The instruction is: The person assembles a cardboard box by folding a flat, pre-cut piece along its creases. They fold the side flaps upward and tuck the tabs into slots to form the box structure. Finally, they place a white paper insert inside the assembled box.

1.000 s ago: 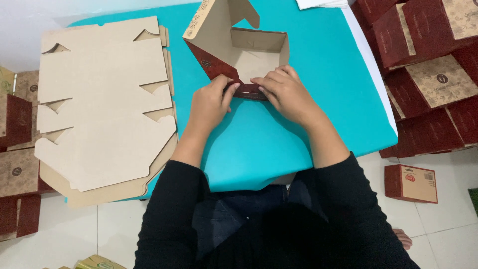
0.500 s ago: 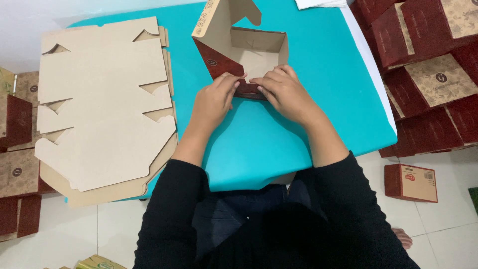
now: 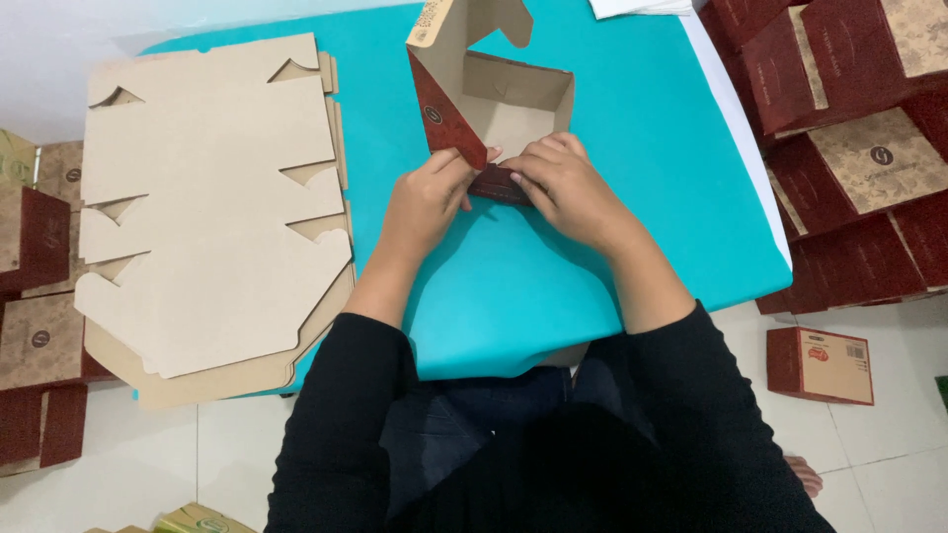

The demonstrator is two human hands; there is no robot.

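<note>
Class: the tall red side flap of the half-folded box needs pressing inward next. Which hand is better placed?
Probably the left hand: its fingers already pinch the red side flap at its lower corner, while the right hand presses the front flap down.
</note>
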